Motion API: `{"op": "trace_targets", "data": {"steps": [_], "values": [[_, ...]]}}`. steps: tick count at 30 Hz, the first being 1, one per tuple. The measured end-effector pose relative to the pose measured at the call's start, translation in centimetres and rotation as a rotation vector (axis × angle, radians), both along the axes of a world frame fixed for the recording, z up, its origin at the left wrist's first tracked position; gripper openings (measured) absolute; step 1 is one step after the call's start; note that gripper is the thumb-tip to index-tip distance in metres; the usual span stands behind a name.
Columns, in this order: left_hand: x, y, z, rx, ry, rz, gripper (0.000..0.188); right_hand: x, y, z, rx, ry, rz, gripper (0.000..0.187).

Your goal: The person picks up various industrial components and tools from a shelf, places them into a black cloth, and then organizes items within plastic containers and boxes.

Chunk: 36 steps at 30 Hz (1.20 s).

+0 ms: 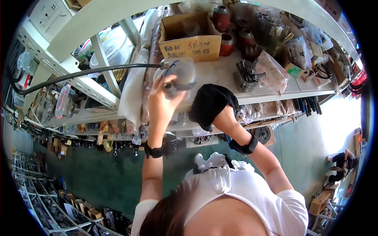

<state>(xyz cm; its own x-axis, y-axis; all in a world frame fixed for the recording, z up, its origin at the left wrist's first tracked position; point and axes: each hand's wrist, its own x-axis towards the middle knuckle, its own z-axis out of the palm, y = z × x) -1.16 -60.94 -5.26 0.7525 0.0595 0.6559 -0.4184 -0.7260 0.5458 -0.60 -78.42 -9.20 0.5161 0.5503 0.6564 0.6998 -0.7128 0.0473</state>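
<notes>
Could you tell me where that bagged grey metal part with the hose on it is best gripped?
Probably around the round body of the bagged metal part, from below, as the left hand holds it now. The black hose leaves on the left, so stay clear of that side.

Open brown cardboard box [191, 37] with handwriting on white shelf [220, 72].

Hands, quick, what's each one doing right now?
Left hand: closed around a grey metal part in a clear bag, raised at the shelf edge.
Right hand: covered by a black fuzzy cloth; grip cannot be told.
</notes>
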Motion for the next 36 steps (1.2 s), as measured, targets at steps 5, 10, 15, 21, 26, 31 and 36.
{"op": "trace_targets", "data": {"steps": [5, 10, 15, 21, 26, 31, 36], "values": [[1.1, 0.6, 0.3, -0.081, 0.096, 0.029, 0.042, 1.0, -0.6, -1.3, -0.084, 0.142, 0.044, 0.024], [0.0, 0.9, -1.5, 0.084, -0.031, 0.153, 0.062, 4.2, 0.9, 1.4, -0.321, 0.541, 0.054, 0.028], [-2.2, -1.0, -2.1, -0.033, -0.027, 0.237, 0.076, 10.8, 1.2, -1.9, -0.443, 0.457, 0.030, 0.019], [-3.7, -2.1, -5.0, 0.054, -0.349, 0.224, 0.052, 11.5, 2.0, -1.9, -0.417, 0.468, 0.004, 0.020], [-3.1, -7.3, -7.3, 0.164, -0.058, -0.250, 0.050, 10.7, 0.7, -2.4, -0.289, 0.434, -0.135, 0.020], [-0.3, -9.4, -8.5, 0.299, 0.033, -0.031, 0.053, 9.9, 0.1, -1.7, -0.140, 0.566, -0.275, 0.019], [-1.1, -7.5, -11.3, 0.322, -0.130, -0.026, 0.041, 5.1, -1.1, -2.2, -0.163, 0.389, -0.203, 0.016]]}}
